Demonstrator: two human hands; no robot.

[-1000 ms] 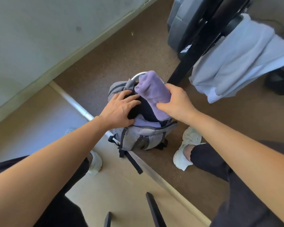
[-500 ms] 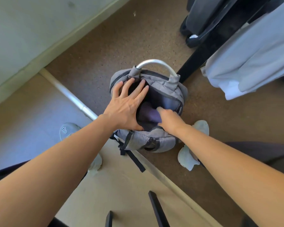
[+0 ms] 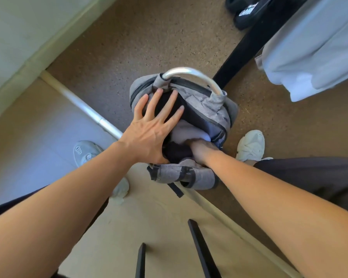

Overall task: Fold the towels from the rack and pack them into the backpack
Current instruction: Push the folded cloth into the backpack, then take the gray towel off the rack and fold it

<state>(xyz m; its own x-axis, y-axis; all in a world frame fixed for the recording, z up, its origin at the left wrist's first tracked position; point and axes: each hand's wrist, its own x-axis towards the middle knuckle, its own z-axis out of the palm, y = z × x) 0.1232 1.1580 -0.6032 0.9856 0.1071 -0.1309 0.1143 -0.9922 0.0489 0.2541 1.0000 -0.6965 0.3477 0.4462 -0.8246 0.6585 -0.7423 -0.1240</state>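
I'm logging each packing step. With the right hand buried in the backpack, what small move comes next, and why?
Probably draw the right hand out. The lilac towel sits inside the backpack, which the left hand spreads open, and a pale towel hangs unfolded on the rack.

The grey backpack point(image 3: 207, 109) is standing upright on the brown floor between my feet, its main zip gaping wide and its curved silver handle point(image 3: 193, 76) arching over the top. Dark lining is showing inside the mouth. A pale lilac towel point(image 3: 186, 131) is sitting folded inside the opening, its soft top just peeking out near the front edge. Another towel point(image 3: 313, 49), light blue-grey, is hanging in loose folds from the black rack point(image 3: 247, 43) at the upper right, draping down well apart from the bag.
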